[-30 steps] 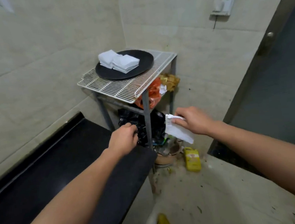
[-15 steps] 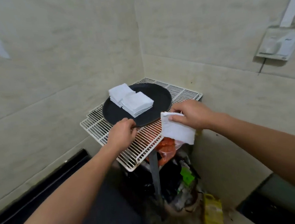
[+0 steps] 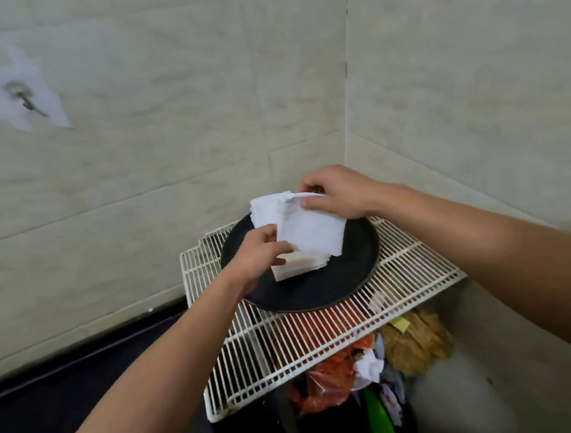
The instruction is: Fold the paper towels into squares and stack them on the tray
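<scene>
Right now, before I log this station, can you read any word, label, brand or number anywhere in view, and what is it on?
Nothing here is legible.
The paper towel, held by the left hand and right hand: faint grey marks, too blurred to read.
The yellow tag among the bags under the wire rack: too small to read.
The tray and wall: no lettering visible.

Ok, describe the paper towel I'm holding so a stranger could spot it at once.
In the tiled corner, a white wire rack carries a round black tray. Over the tray, the right hand and left hand pinch one paper towel by its edges. Unlike the folded stacks lying on the tray, it is held up, tilted.
</scene>
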The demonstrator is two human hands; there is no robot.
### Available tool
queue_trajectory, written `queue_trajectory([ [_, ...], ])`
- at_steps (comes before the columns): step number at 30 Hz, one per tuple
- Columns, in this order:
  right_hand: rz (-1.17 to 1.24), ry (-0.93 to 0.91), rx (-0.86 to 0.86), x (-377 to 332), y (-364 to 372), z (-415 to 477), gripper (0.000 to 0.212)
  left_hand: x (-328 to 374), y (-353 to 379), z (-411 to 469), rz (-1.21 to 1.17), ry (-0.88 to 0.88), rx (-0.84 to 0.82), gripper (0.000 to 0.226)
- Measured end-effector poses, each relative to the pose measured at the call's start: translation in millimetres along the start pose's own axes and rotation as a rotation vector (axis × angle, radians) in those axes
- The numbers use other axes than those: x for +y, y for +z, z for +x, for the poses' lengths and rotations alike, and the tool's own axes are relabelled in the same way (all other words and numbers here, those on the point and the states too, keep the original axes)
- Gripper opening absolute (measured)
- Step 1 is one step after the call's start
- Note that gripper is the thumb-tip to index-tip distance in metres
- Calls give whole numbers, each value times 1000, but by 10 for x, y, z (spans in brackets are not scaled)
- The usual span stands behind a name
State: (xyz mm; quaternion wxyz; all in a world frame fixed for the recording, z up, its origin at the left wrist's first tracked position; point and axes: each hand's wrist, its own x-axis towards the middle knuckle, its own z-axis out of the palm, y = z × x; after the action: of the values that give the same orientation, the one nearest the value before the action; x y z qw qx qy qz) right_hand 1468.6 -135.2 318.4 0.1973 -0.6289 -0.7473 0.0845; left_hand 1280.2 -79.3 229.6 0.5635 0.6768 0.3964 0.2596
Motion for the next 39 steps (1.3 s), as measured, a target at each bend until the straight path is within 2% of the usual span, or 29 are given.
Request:
queue_trajectory([
  [4,73,16,37,206,21,498,10,56,-131,211,11,-3,146,13],
  [10,97,102,39,480,108,1277,9,147,-384,728,99,-7,233,6],
  [14,63,147,-6,639,230,1741,7,37,-443,1049,151,-4,247,23],
  [20,82,195,-100,834,711,2137,7,-225,-475,1241,281,53,282,38],
  [27,73,208,-128,984,1227,2190,5,-475,-518,1278,410,-9,257,39],
  [30,-45,188,-6,1020,1286,2104,22,-541,-566,1271,592,27,282,39],
  [32,-147,103,144,1000,1267,1983,27,-570,-607,1271,752,192,330,37],
  [34,-176,5,253,988,1287,1796,29,-568,-632,1303,919,384,308,36],
  [36,-198,-25,191,1005,1358,1566,40,-559,-640,1345,1075,411,194,41],
  [39,-263,57,-56,1031,1515,1275,63,-665,-676,1399,1176,303,78,49],
])
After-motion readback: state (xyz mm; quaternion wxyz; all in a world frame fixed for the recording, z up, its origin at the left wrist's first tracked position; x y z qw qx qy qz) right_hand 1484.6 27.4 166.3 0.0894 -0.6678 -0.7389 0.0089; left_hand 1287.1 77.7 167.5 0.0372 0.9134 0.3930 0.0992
